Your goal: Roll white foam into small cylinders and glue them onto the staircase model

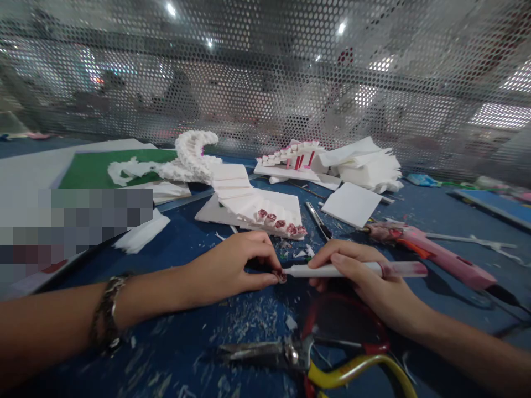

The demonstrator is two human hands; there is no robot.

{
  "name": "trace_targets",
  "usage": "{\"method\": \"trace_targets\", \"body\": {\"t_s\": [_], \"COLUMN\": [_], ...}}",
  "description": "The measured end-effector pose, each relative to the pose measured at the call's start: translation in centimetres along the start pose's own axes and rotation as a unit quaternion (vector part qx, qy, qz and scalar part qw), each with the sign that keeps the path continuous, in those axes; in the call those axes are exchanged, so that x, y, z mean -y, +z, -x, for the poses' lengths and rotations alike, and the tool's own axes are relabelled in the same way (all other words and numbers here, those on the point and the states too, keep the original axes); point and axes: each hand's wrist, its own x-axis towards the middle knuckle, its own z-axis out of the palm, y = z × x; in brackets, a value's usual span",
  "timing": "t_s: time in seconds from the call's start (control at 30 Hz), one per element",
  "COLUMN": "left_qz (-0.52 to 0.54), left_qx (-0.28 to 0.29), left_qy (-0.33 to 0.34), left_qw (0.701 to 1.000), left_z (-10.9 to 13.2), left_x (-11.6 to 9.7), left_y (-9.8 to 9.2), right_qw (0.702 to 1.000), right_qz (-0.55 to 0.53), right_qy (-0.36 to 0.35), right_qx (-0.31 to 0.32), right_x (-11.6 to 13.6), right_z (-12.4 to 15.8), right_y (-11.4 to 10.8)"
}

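My left hand (244, 262) pinches a small dark-red-marked piece (281, 275) between thumb and fingertips, low over the blue table. In my right hand (360, 276) is a white marker pen (321, 271) with a pinkish rear end, held level, its tip touching or almost touching the small piece. Just beyond my left hand stands a white stepped foam model (236, 190) on a white base. Several small round pieces with dark red swirls (280, 225) sit along its near edge.
Scissors (290, 351) with red and yellow handles lie in front. A pink glue gun (443, 251) is at right; a utility knife (318, 221) lies behind my hands. Farther back are another stair model (290, 160), a white curved shape (193, 157), white sheets (360, 160) and a perforated metal screen (265, 77).
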Motion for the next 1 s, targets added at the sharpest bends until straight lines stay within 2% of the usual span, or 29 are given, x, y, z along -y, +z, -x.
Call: {"method": "trace_targets", "body": {"t_s": [0.43,1.0], "left_qz": [0.004,0.000], "left_qx": [0.002,-0.001], "left_qy": [0.005,0.002], "left_qw": [1.000,1.000], "left_z": [0.04,-0.02], "left_x": [0.13,-0.04], "left_y": [0.00,0.03], "right_qw": [1.000,0.999], "right_qz": [-0.020,-0.040], "right_qy": [-0.002,-0.007], "right_qx": [0.011,-0.010], "right_x": [-0.37,-0.68], "right_z": [-0.04,-0.01], "right_y": [-0.20,-0.20]}}
